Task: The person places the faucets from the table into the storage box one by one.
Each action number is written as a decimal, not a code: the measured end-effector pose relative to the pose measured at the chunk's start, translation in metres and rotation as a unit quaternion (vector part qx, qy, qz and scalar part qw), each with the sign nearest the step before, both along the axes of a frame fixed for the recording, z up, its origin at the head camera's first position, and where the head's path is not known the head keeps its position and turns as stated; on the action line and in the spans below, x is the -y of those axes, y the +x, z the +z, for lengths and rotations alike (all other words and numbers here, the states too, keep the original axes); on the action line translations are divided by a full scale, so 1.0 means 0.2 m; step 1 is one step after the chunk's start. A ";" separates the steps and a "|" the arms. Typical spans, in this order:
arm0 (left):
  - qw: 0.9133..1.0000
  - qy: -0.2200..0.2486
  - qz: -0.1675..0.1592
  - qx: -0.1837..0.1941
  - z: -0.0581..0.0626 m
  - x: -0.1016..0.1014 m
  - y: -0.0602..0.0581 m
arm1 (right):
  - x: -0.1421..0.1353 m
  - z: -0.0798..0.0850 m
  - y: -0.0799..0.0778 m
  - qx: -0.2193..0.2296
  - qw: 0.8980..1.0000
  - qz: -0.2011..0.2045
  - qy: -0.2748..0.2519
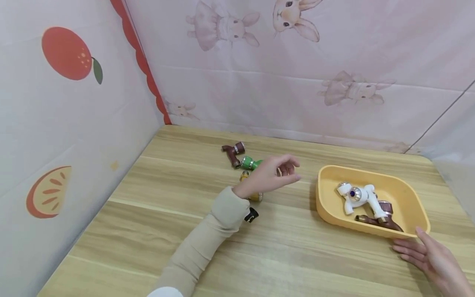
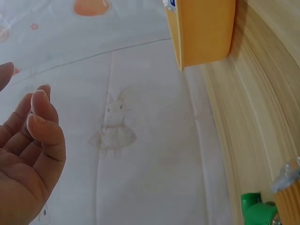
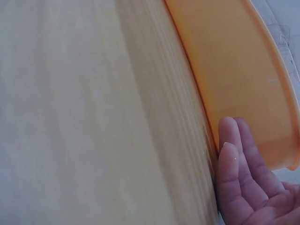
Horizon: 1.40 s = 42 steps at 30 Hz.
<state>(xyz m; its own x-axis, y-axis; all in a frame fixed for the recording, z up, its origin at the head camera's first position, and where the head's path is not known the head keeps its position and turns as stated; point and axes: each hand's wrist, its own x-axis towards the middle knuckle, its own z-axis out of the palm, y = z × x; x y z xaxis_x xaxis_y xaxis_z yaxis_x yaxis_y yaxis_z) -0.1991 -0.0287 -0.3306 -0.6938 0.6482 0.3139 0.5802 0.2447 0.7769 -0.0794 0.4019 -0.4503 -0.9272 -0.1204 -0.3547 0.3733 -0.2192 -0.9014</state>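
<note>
My left hand (image 1: 272,175) hovers over the table with loosely curled fingers and holds nothing; the left wrist view shows the empty palm and fingers (image 2: 35,136). Beneath and beside it lie a brown tap (image 1: 233,154), a green tap (image 1: 249,163) partly hidden by the hand, a yellow tap (image 1: 257,197) mostly covered by the wrist, and a black piece (image 1: 251,215) by the cuff. My right hand (image 1: 432,258) holds the near right corner of a yellow bin (image 1: 408,194), thumb on the rim, fingers against the outer wall. White tap pieces (image 1: 358,196) and a brown tap (image 1: 386,218) lie inside.
The wooden table (image 1: 148,214) ends at a rabbit-print cloth (image 1: 259,95) at the back and a fruit-print cloth (image 1: 85,136) on the left. Table surface lies between the loose taps and the bin.
</note>
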 end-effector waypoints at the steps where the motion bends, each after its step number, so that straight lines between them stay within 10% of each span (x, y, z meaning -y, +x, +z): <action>1: 1.000 0.000 0.003 -0.001 0.00 0.01 0.00 | 0.00 0.00 0.00 0.001 1.000 -0.001 0.000; 19: 0.996 0.013 0.070 -0.046 -0.09 0.18 0.02 | 0.02 0.01 0.02 -0.026 0.999 0.010 -0.039; 42: 0.978 -0.132 0.152 0.054 -0.28 0.44 0.00 | 0.01 -0.02 0.01 -0.050 0.993 0.032 -0.100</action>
<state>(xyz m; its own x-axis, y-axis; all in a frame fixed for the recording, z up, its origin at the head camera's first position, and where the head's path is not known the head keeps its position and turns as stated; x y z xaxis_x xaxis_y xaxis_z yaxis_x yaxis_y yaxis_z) -0.1989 -0.1168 -0.3863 -0.8867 0.4555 0.0786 0.3680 0.5928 0.7163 -0.0769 0.3998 -0.4545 -0.9445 -0.2399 -0.2243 0.3035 -0.3765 -0.8753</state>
